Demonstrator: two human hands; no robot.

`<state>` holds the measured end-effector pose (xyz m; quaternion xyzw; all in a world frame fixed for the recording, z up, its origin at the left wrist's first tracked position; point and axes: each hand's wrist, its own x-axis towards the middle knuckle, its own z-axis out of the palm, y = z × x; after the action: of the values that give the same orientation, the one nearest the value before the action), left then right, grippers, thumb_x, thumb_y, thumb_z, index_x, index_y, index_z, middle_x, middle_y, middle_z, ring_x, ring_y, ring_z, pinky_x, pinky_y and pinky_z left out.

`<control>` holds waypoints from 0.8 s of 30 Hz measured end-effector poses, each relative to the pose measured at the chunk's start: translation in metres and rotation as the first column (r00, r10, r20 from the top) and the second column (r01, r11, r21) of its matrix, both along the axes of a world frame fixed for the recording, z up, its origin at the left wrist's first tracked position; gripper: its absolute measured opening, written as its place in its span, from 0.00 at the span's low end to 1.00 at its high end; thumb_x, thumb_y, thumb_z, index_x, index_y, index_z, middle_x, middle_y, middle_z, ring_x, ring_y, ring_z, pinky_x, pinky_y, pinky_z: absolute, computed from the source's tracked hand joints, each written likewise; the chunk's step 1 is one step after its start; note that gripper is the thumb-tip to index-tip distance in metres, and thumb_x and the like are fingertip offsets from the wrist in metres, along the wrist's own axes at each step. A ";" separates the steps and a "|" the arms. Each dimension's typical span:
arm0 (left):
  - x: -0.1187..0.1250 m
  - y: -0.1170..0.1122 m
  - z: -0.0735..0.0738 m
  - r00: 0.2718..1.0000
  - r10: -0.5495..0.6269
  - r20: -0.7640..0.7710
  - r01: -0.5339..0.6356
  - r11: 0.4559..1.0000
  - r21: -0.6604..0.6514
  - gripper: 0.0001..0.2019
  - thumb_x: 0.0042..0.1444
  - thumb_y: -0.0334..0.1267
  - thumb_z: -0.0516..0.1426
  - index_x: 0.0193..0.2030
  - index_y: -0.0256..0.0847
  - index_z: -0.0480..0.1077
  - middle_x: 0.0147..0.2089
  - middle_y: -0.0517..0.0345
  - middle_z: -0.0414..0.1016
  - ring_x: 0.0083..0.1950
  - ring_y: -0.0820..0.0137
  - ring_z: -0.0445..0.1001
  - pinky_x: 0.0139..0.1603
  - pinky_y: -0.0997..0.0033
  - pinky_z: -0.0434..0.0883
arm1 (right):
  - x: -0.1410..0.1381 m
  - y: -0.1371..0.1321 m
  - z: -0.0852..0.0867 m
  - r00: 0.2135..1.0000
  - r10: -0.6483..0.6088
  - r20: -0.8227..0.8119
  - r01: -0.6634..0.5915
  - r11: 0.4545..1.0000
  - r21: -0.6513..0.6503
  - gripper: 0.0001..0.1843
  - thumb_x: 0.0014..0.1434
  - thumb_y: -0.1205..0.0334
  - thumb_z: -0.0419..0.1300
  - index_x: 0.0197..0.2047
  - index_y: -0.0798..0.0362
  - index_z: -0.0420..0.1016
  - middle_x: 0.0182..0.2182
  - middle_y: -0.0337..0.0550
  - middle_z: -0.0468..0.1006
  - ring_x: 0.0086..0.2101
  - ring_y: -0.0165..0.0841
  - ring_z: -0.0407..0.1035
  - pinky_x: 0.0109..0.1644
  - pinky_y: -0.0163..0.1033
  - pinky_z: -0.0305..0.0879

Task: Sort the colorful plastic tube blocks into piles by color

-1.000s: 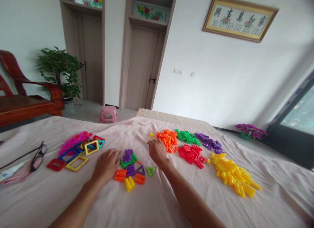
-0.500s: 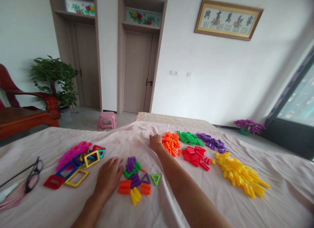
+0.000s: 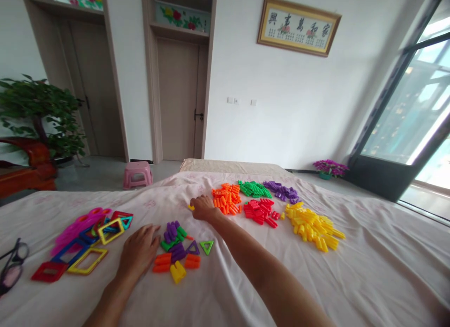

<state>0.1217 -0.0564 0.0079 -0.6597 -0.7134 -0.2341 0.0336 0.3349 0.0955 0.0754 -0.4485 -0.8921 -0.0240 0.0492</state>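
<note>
My left hand [image 3: 139,248] rests flat on the cloth with its fingers stretched out and nothing in it. Just right of it lies a small mixed group: purple pieces [image 3: 171,231], green pieces [image 3: 171,244], orange pieces [image 3: 162,262], a yellow piece [image 3: 177,272], a purple triangle [image 3: 192,248] and a green triangle [image 3: 206,247]. Farther out, my right hand [image 3: 204,208] is closed low over the cloth, left of the orange pile [image 3: 227,199]. A small yellow plastic piece [image 3: 191,207] peeks out at its fingertips; the rest of that piece is hidden.
Sorted piles of green [image 3: 255,189], purple [image 3: 281,191], red [image 3: 259,211] and yellow pieces [image 3: 314,226] spread to the right. Left lie magnetic frame tiles [image 3: 87,261], pink pieces [image 3: 79,226] and eyeglasses [image 3: 14,266]. Beyond the cloth [image 3: 242,289] stands a pink stool [image 3: 138,174].
The view has turned right. My right hand has drawn left, away from the orange pile, and a yellow piece now shows at its fingertips. My left hand stays on the cloth.
</note>
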 end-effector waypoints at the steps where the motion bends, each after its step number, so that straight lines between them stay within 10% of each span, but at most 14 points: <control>1: -0.001 0.000 0.000 1.000 -0.003 -0.002 0.003 1.000 0.000 0.19 0.66 0.41 0.47 0.57 0.41 0.72 0.59 0.50 0.75 0.61 0.63 0.71 0.65 0.61 0.63 | 0.000 -0.002 -0.002 1.000 -0.022 -0.015 0.022 1.000 -0.002 0.19 0.59 0.59 0.62 0.54 0.50 0.75 0.50 0.50 0.79 0.52 0.44 0.70 0.54 0.45 0.63; 13: -0.010 0.004 -0.006 0.999 -0.052 0.009 0.052 0.999 0.008 0.20 0.65 0.41 0.47 0.57 0.41 0.72 0.59 0.49 0.76 0.61 0.63 0.72 0.65 0.62 0.64 | 0.015 -0.045 -0.007 0.969 0.094 -0.230 -0.069 0.991 0.114 0.20 0.63 0.63 0.57 0.59 0.51 0.69 0.49 0.47 0.76 0.50 0.40 0.67 0.53 0.43 0.62; 19: -0.020 0.010 -0.017 0.997 -0.076 0.015 0.076 0.997 0.008 0.22 0.63 0.43 0.46 0.57 0.39 0.71 0.59 0.47 0.75 0.62 0.60 0.71 0.64 0.59 0.65 | 0.117 -0.069 -0.004 0.922 -0.094 -0.375 0.130 0.989 0.071 0.20 0.68 0.62 0.56 0.61 0.48 0.71 0.55 0.46 0.76 0.53 0.38 0.67 0.58 0.40 0.60; 24: -0.022 0.012 -0.021 0.995 -0.099 0.021 0.098 0.994 0.038 0.21 0.62 0.43 0.47 0.55 0.39 0.72 0.58 0.47 0.76 0.60 0.59 0.73 0.63 0.59 0.67 | 0.239 -0.079 0.006 0.810 -0.396 -0.432 0.487 0.866 0.118 0.21 0.68 0.64 0.54 0.62 0.49 0.72 0.58 0.47 0.75 0.57 0.39 0.66 0.61 0.42 0.58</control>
<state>0.1000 -0.0441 -0.0134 -0.6906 -0.6758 -0.2561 0.0262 0.5736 0.0163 0.0814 -0.6314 -0.7254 -0.0442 0.2706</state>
